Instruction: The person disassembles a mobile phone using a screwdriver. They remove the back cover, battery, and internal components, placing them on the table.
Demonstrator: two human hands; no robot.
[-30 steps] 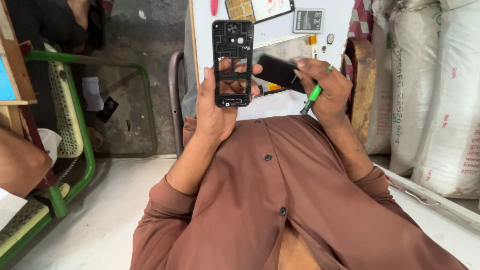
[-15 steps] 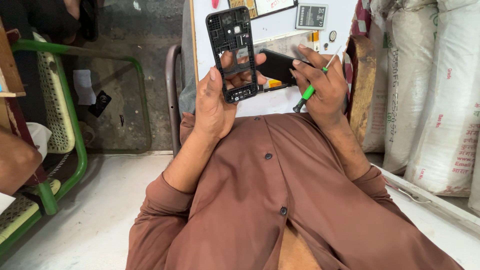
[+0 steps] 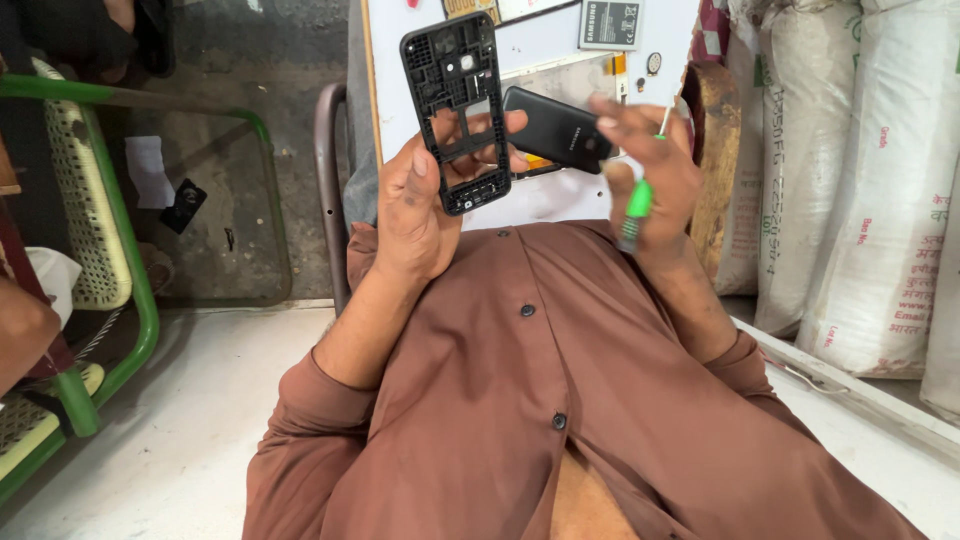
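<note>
Above the white counter [image 3: 560,200], the left hand [image 3: 415,215] grips the black phone frame [image 3: 457,110] while the right hand [image 3: 650,175], closed on a green screwdriver [image 3: 634,208], should steady itself first.

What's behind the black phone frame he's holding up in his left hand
Behind the phone frame lies the white board; through its opening, left hand fingertips show. The frame hides part of the black back cover.
</note>
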